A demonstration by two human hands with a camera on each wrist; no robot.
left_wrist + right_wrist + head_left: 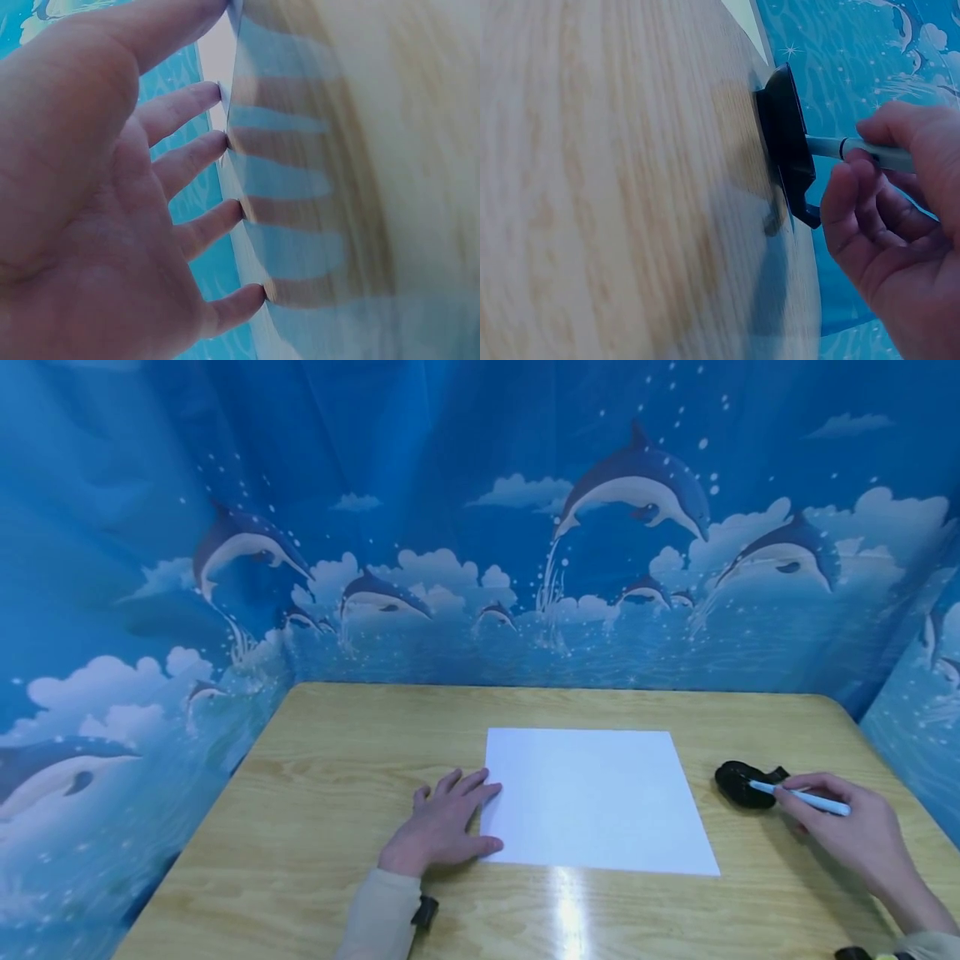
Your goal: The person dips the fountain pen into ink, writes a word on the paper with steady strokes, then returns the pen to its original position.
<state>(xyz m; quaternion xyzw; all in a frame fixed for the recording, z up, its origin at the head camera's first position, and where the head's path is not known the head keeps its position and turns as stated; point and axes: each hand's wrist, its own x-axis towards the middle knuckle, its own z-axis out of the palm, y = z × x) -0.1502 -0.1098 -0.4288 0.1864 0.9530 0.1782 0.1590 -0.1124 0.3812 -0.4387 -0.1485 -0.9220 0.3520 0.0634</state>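
A blank white sheet of paper [588, 797] lies flat on the wooden table. My left hand [442, 827] rests at its left edge with the fingers spread and the fingertips [252, 297] touching down. On the right, my right hand [858, 831] pinches a slim light-blue pen [821, 802] between thumb and fingers. The pen's front end reaches into a shallow black dish [735, 783] with a small handle-like tab. In the right wrist view the dish [786, 124] hides the pen's tip, so I cannot tell what kind of tip it has.
The wooden table [315, 777] has rounded back corners. Behind it and at both sides hangs a blue curtain [450, 635] printed with dolphins. A bright light reflection shows on the table in front of the paper.
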